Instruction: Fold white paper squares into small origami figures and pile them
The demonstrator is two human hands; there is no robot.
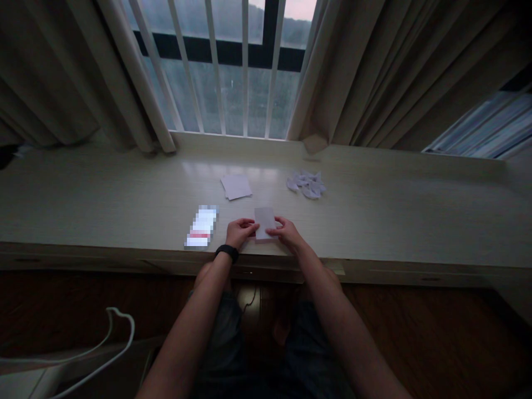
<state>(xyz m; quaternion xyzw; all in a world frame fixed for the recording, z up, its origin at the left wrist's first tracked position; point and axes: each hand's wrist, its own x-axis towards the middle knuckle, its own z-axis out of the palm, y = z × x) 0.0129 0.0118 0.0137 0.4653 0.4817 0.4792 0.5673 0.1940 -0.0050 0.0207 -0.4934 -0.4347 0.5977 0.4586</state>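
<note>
A small pale rectangle of paper is held between both hands just above the front part of the long light counter. My left hand pinches its left edge, thumb on top. On the opposite edge my right hand grips it the same way. Beyond the hands, slightly left, lies a stack of square white paper sheets. A loose pile of small folded white paper pieces rests farther back on the right.
A phone with a blurred lit screen lies left of my left hand. Behind the counter are a barred window and beige curtains. A white cable loops at the lower left.
</note>
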